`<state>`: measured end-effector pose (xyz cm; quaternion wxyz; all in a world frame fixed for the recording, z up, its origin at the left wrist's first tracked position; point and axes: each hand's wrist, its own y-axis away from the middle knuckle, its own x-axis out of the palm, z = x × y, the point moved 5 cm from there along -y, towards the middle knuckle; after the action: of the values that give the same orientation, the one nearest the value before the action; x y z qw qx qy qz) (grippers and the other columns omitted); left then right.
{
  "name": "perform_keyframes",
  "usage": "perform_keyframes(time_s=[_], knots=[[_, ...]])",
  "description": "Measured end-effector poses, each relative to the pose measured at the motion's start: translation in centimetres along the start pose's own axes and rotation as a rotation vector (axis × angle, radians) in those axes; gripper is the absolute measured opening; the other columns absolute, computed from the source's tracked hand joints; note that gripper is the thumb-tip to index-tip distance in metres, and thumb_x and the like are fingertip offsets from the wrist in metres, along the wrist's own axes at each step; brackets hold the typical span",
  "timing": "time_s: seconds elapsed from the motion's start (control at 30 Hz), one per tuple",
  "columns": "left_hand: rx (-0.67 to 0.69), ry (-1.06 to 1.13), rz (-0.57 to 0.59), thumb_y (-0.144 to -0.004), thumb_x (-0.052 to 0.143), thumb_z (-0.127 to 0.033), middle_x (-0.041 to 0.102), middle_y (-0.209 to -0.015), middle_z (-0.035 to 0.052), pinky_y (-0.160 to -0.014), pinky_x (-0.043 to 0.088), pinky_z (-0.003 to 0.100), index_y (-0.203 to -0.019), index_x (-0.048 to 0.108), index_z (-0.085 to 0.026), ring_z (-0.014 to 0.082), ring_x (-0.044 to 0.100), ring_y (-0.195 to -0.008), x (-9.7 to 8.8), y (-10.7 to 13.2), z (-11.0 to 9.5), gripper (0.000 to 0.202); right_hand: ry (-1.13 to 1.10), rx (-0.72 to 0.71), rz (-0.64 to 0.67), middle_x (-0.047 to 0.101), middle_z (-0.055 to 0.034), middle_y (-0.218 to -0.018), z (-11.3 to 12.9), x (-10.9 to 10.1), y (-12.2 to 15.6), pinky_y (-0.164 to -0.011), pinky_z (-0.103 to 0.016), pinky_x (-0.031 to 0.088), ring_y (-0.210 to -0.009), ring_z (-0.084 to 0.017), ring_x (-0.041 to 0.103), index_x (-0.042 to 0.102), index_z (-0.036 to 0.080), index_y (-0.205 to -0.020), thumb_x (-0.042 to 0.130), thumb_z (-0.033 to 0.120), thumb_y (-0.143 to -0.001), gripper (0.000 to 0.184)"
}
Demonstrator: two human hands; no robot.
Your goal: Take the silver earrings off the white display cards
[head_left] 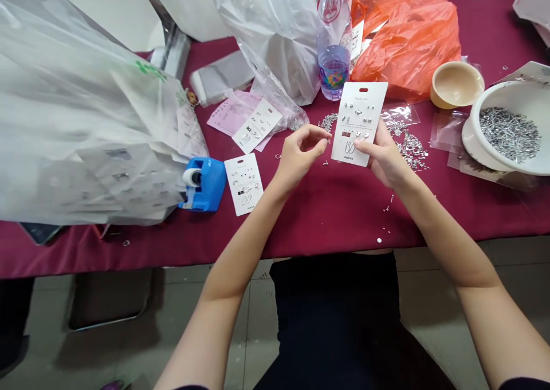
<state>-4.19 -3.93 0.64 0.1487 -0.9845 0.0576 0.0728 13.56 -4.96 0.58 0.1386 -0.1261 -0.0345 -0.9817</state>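
My right hand (388, 156) grips a white earring card (356, 101) by its lower right side, thumb across the front. Rows of small studs and a few larger silver earrings are fixed on it, and the card is tilted up towards me. Just left of the card, my left hand (298, 155) is closed in a pinch; whatever is between thumb and fingertip is too small to name. Under and behind the card lie loose silver earring pieces (412, 151) and a smaller heap (329, 121). Another filled earring card (244, 184) rests by my left forearm.
A blue tape dispenser (207, 185) stands beside a large plastic bag (86, 121) of cards. Farther back are a water bottle (334, 63), an orange bag (408, 40) and a beige bowl (442, 95). At right, a white bowl (476, 135) holds many metal pieces.
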Motion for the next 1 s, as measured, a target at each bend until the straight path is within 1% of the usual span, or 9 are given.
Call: perform_keyframes(time_s=[0.13, 0.2, 0.3, 0.4, 0.5, 0.63, 0.77, 0.87, 1.0], knots=[[0.131, -0.153, -0.072, -0.09, 0.07, -0.029, 0.073, -0.088, 0.0001, -0.08, 0.056, 0.026, -0.09, 0.07, -0.02, 0.0111, 0.068, -0.082, 0.2, 0.9, -1.1, 0.008, 0.052, -0.077, 0.015, 0.048, -0.0049, -0.158, 0.1, 0.7, 0.4, -0.116, -0.055, 0.052, -0.147, -0.031, 0.047, 0.037, 0.034, -0.143, 0.076, 0.043, -0.076, 0.078], [0.223, -0.222, -0.11, -0.091, 0.069, -0.022, 0.074, -0.09, 0.0001, -0.08, 0.056, 0.026, -0.092, 0.071, -0.021, 0.0114, 0.069, -0.084, 0.2, 1.3, -1.7, 0.003, 0.058, -0.08, 0.035, 0.046, -0.0053, -0.159, 0.0, 1.2, 0.6, -0.112, -0.057, 0.055, -0.146, -0.031, 0.048, 0.031, 0.035, -0.147, 0.075, 0.044, -0.078, 0.082], [0.337, -0.284, -0.135, -0.091, 0.069, -0.017, 0.073, -0.09, -0.0005, -0.079, 0.056, 0.026, -0.093, 0.071, -0.022, 0.0114, 0.068, -0.085, 0.3, 1.8, -2.3, 0.006, 0.076, -0.09, 0.078, 0.046, -0.0047, -0.158, -0.2, 1.8, 0.9, -0.107, -0.058, 0.059, -0.143, -0.031, 0.05, 0.025, 0.038, -0.15, 0.072, 0.047, -0.082, 0.083], [0.379, -0.29, -0.165, -0.093, 0.068, -0.018, 0.073, -0.089, -0.0012, -0.077, 0.056, 0.025, -0.094, 0.069, -0.023, 0.0102, 0.068, -0.083, 0.3, 2.0, -2.5, 0.004, 0.108, -0.132, 0.099, 0.048, -0.0047, -0.155, -0.3, 2.1, 1.2, -0.111, -0.06, 0.055, -0.143, -0.03, 0.05, 0.028, 0.037, -0.147, 0.069, 0.047, -0.085, 0.075], [0.381, -0.306, -0.18, -0.094, 0.068, -0.022, 0.071, -0.087, -0.0013, -0.076, 0.055, 0.025, -0.091, 0.067, -0.022, 0.0098, 0.067, -0.08, 0.4, 2.2, -2.5, 0.002, 0.166, -0.186, 0.088, 0.049, -0.0063, -0.154, -0.3, 2.1, 1.1, -0.119, -0.06, 0.047, -0.146, -0.029, 0.048, 0.031, 0.034, -0.144, 0.067, 0.048, -0.087, 0.068], [0.325, -0.346, -0.196, -0.093, 0.07, -0.031, 0.069, -0.083, -0.0007, -0.076, 0.054, 0.029, -0.087, 0.066, -0.022, 0.0119, 0.065, -0.08, 0.5, 2.4, -2.6, 0.011, 0.25, -0.213, 0.048, 0.051, -0.0067, -0.153, -0.3, 2.1, 1.2, -0.126, -0.057, 0.038, -0.149, -0.029, 0.045, 0.032, 0.034, -0.147, 0.068, 0.047, -0.087, 0.071], [0.186, -0.32, -0.208, -0.089, 0.074, -0.041, 0.065, -0.081, 0.0004, -0.081, 0.052, 0.033, -0.08, 0.064, -0.022, 0.0146, 0.062, -0.082, 0.5, 2.5, -2.9, 0.024, 0.26, -0.168, 0.007, 0.052, -0.0058, -0.153, -0.6, 2.2, 1.4, -0.123, -0.055, 0.043, -0.147, -0.03, 0.048, 0.032, 0.035, -0.151, 0.07, 0.044, -0.086, 0.076], [0.036, -0.164, -0.163, -0.085, 0.077, -0.05, 0.06, -0.08, -0.0004, -0.08, 0.053, 0.032, -0.077, 0.061, -0.022, 0.0134, 0.06, -0.079, 0.4, 2.2, -2.4, 0.034, 0.25, -0.159, 0.021, 0.052, -0.0054, -0.153, -0.7, 2.2, 1.6, -0.121, -0.057, 0.047, -0.147, -0.032, 0.047, 0.033, 0.036, -0.152, 0.072, 0.042, -0.085, 0.078], [-0.165, 0.097, -0.024, -0.074, 0.082, -0.061, 0.056, -0.079, -0.0015, -0.071, 0.055, 0.028, -0.077, 0.053, -0.022, 0.0113, 0.06, -0.074, 0.4, 1.7, -0.8, 0.049, 0.264, -0.17, 0.067, 0.052, -0.006, -0.153, -0.4, 2.2, 1.8, -0.123, -0.056, 0.043, -0.147, -0.033, 0.047, 0.035, 0.033, -0.152, 0.072, 0.039, -0.084, 0.078]])
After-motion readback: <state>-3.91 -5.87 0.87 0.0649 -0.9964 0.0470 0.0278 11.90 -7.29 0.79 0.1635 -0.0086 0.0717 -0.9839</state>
